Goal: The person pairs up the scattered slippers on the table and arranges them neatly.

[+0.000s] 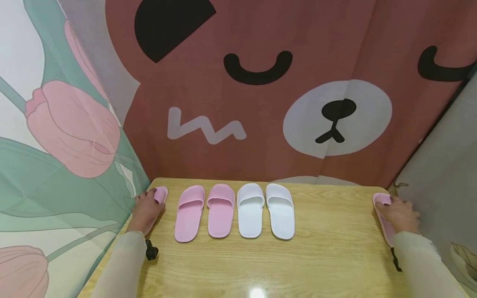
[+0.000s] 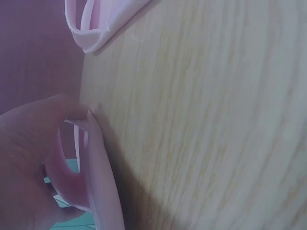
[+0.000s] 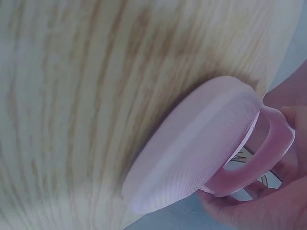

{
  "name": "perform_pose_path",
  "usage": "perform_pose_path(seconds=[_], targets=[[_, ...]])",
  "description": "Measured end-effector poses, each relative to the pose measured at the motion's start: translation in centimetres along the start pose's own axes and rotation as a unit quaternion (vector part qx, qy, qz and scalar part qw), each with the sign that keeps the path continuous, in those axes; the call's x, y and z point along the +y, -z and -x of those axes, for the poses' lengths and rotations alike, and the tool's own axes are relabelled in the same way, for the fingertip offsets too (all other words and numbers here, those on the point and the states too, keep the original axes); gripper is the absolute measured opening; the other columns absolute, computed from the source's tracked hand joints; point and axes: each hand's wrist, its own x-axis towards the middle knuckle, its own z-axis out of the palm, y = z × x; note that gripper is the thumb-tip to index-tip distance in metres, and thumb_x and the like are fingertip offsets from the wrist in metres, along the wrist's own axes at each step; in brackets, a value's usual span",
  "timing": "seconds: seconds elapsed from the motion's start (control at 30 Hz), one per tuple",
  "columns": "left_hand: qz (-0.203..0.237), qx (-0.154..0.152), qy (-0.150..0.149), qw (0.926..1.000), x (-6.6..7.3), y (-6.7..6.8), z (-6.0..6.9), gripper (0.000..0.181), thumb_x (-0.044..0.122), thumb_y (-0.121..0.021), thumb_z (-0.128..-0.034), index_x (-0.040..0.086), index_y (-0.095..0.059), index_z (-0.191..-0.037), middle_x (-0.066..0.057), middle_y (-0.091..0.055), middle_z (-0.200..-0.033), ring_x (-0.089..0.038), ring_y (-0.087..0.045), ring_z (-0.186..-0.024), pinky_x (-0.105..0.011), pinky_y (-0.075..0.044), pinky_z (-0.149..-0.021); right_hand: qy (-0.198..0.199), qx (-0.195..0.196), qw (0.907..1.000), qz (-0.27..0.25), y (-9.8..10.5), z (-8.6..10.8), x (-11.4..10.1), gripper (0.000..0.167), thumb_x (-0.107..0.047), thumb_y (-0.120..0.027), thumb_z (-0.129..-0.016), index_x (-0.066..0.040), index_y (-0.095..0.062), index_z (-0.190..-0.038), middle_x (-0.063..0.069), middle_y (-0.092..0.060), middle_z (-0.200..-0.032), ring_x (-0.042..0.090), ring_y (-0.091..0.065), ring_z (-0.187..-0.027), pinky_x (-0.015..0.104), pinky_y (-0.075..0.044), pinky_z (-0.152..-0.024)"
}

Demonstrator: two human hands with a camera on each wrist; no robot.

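1. So the left hand [image 1: 147,211] has hold of a pink slipper [image 2: 103,177] over at the far left corner of the surface [image 1: 331,231]. Fingers and thumb are wrapped around the strap end, and the slipper's tipped a bit. Can't tell if its edge is touching down.
2. Same deal on the other side: the right hand [image 1: 400,215] is gripping the other pink slipper [image 3: 192,148] by its strap end, near the far right corner. That one's tilted too.
3. Between them there's a row lying flat, strap ends pointing away from the person: the left pink slide [image 1: 189,215], the right pink slide [image 1: 221,213], then the left white slide [image 1: 251,215] and right white slide [image 1: 281,213].
4. The row sits closer to the left hand; bare wood takes up the stretch over to the right one.
5. Backdrop's a big sleepy bear print [image 1: 208,95], with a tulip print [image 1: 74,128] on the left. Both sleeves [image 1: 121,265] are pale.
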Motion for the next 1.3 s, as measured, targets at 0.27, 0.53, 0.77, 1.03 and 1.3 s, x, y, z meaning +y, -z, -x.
perform_pose_path(seconds=[0.27,0.53,0.77,1.03,1.3], targets=[[-0.004,0.011,0.000,0.9999,-0.1,0.0,0.0,0.076,0.027,-0.064,-0.0896,-0.004,-0.033,-0.150,-0.038,-0.033,-0.144,-0.056,-0.027,-0.128,-0.076,-0.025,-0.095,-0.013,0.002,0.9999,0.000,0.0,0.2,-0.3,0.090,-0.058,-0.045,-0.099,0.008,-0.018,-0.154,0.051,-0.015,-0.139,0.075,-0.022,-0.117,0.076,-0.027,-0.091],[0.009,0.011,0.003,0.9999,0.6,0.4,0.6,0.077,0.031,-0.062,-0.0908,-0.004,-0.030,-0.152,-0.037,-0.032,-0.144,-0.054,-0.027,-0.127,-0.075,-0.024,-0.096,-0.017,-0.001,0.9998,-0.003,0.1,0.5,-0.5,0.091,-0.058,-0.046,-0.099,0.007,-0.016,-0.155,0.050,-0.014,-0.140,0.075,-0.021,-0.119,0.076,-0.027,-0.092],[0.013,0.018,0.003,0.9998,1.2,0.7,1.0,0.075,0.031,-0.063,-0.0932,-0.002,-0.031,-0.152,-0.036,-0.033,-0.143,-0.054,-0.027,-0.128,-0.074,-0.025,-0.096,-0.007,-0.012,0.9999,-0.001,0.4,1.0,-1.0,0.094,-0.062,-0.045,-0.098,0.006,-0.014,-0.156,0.051,-0.012,-0.141,0.076,-0.021,-0.119,0.077,-0.027,-0.092],[0.011,0.029,-0.009,0.9995,1.0,0.7,0.9,0.075,0.032,-0.064,-0.0923,-0.002,-0.033,-0.151,-0.036,-0.035,-0.141,-0.054,-0.027,-0.127,-0.074,-0.025,-0.094,-0.010,-0.010,0.9999,-0.003,0.4,1.0,-0.9,0.097,-0.063,-0.046,-0.097,0.006,-0.013,-0.156,0.050,-0.010,-0.142,0.075,-0.020,-0.119,0.078,-0.027,-0.090],[0.009,0.043,-0.015,0.9989,1.6,1.1,1.3,0.075,0.033,-0.064,-0.0924,-0.001,-0.033,-0.152,-0.035,-0.034,-0.142,-0.054,-0.027,-0.129,-0.074,-0.026,-0.093,0.013,-0.003,0.9999,0.004,0.8,1.6,-1.3,0.097,-0.063,-0.047,-0.097,0.005,-0.014,-0.157,0.051,-0.013,-0.140,0.075,-0.021,-0.118,0.077,-0.030,-0.086]])
